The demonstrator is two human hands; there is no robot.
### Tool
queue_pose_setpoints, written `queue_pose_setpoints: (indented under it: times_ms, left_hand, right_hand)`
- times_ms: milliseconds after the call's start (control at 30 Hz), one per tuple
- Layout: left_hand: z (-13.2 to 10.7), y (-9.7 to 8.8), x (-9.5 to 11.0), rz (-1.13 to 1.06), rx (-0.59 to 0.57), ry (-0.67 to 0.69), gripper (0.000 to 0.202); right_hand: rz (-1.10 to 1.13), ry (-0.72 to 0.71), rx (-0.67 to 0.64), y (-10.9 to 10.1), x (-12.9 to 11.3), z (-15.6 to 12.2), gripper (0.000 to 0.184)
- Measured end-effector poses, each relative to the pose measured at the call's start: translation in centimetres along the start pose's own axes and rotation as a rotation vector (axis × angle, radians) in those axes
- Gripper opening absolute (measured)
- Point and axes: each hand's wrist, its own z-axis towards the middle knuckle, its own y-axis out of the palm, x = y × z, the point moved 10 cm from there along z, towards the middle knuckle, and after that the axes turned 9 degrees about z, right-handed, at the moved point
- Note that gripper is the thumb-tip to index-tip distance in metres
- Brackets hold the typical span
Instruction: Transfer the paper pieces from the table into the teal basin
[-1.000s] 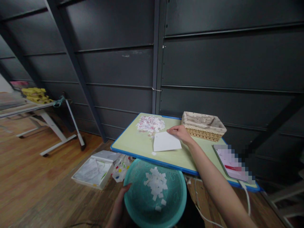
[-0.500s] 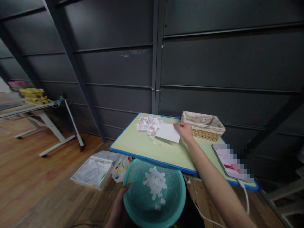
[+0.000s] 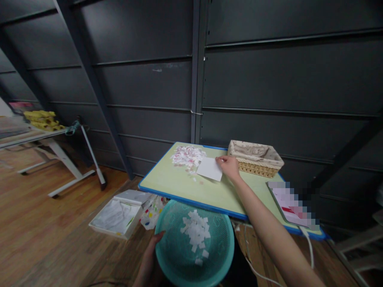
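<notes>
My right hand (image 3: 228, 166) reaches across the green table (image 3: 179, 183) and grips a white card (image 3: 210, 169) by its right edge. The card stands beside a heap of pink and white paper scraps (image 3: 187, 155), just right of it. My left hand (image 3: 149, 263) holds the left rim of a teal bowl (image 3: 218, 247) below the table's front edge. White paper bits (image 3: 196, 233) lie inside the bowl.
A wicker basket (image 3: 255, 158) with cloth lining sits at the table's back right. A tablet (image 3: 291, 205) with a white cable lies at the right. On the wooden floor to the left lie a white box (image 3: 119, 213) and a spotted bag (image 3: 152, 211). Another table (image 3: 36, 133) stands at far left.
My right hand has carried the white card from the table's middle back to the heap of scraps, then nudged it slightly left. The bowl and left hand have stayed in place.
</notes>
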Motion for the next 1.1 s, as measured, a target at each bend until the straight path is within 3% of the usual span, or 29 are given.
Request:
queue_pose_setpoints:
  times_ms: [333, 533, 767, 1100]
  left_hand:
    - [0.3, -0.7, -0.1, 0.035, -0.008, 0.033, 0.062]
    - [-0.2, 0.0, 0.0, 0.016, 0.002, -0.014, 0.058]
    - [-0.1, 0.1, 0.3, 0.042, -0.002, 0.032, 0.062]
    - [-0.1, 0.2, 0.2, 0.034, -0.019, 0.018, 0.067]
  right_hand:
    - [-0.091, -0.091, -0.045, -0.1, -1.6, -0.2, 0.034]
    - [-0.091, -0.136, -0.054, -0.2, -2.3, -0.4, 0.034]
    - [-0.054, -0.114, -0.011, -0.4, -2.3, -0.5, 0.035]
    - [-0.055, -0.108, -0.078, 0.3, -2.1, -0.4, 0.030]
